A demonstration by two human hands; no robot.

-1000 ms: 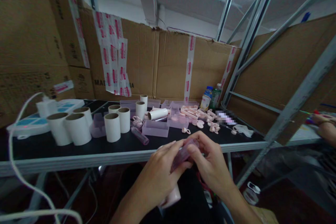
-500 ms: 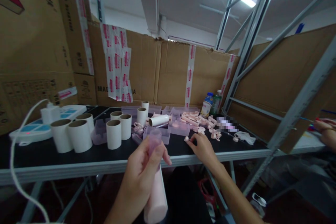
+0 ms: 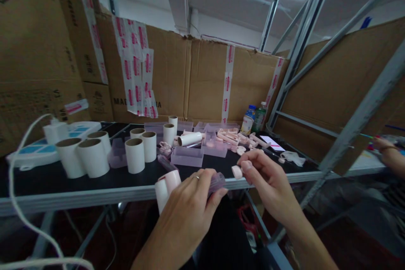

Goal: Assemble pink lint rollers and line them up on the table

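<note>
The left hand [image 3: 190, 206] grips the pink roller [image 3: 167, 185] just below the table edge [image 3: 95, 196]. The right hand [image 3: 265, 181] pinches a small pink cap [image 3: 236, 171], apparently beside the roller's translucent end. Align both axes; press squarely.

The left hand [image 3: 186, 206] hides most of the pink roller [image 3: 166, 185].

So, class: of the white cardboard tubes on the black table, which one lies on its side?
The tube behind the clear purple tray, mid-table. It lies flat, open end facing left; the others stand upright.
</note>
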